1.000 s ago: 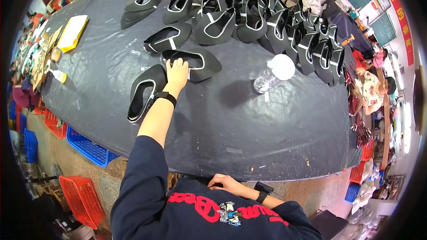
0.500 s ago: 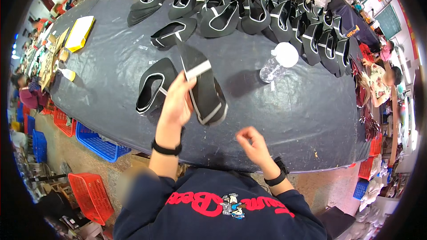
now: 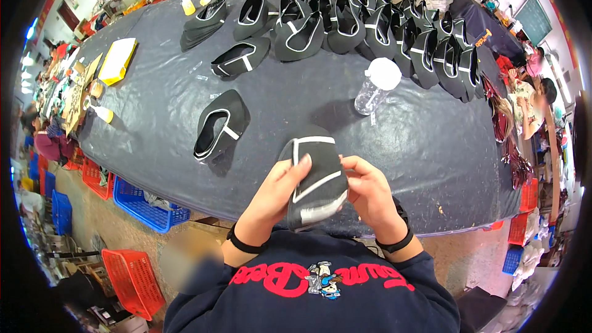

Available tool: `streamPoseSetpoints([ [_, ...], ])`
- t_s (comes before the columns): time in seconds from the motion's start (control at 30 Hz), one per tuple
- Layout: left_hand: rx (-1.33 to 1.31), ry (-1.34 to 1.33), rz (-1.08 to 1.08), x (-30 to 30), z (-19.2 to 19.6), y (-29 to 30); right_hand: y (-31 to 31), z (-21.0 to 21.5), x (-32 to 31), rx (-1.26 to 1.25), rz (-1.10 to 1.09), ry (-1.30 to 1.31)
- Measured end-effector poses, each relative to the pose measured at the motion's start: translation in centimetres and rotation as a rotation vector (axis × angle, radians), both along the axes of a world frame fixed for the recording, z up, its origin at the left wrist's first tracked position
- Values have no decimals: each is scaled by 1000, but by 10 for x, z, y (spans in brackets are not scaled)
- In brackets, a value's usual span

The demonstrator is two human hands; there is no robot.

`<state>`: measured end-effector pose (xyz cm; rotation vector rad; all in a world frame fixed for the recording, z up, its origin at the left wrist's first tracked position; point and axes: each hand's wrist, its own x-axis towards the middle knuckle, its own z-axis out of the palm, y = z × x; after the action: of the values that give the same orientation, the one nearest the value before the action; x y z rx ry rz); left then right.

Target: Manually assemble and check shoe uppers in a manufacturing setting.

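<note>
Close to my body, at the near edge of the table, a black shoe upper with white edging strips is held between both hands. My left hand is closed on its left side, thumb pressed on the top face. My right hand grips the right side with bent fingers; some fingertips are hidden behind the upper. Left of centre on the dark table lies a similar shoe upper, opening facing up. Farther back rests another upper. A clear bottle with a white lid stands to the right.
Many black uppers crowd the far side of the dark-covered table. A yellow-and-white box and small glue bottles lie at the left. Blue and red baskets sit below the left edge. Other people are nearby.
The shoe upper has come nearer to my body and turned over. My right hand, empty before, has moved up and taken hold of its right side.
</note>
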<state>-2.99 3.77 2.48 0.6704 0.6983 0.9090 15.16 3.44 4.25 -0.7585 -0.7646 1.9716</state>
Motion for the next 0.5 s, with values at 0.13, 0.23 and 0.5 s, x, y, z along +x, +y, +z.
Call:
streamPoseSetpoints([
  [0.13,-161,-376,40,5,8,1,-6,-3,6,287,16,-222],
  [0.23,200,-43,21,9,16,-6,-14,1,14,476,-41,-540],
  [0.5,257,317,-44,6,40,-22,1,37,32,1686,-232,-1029],
])
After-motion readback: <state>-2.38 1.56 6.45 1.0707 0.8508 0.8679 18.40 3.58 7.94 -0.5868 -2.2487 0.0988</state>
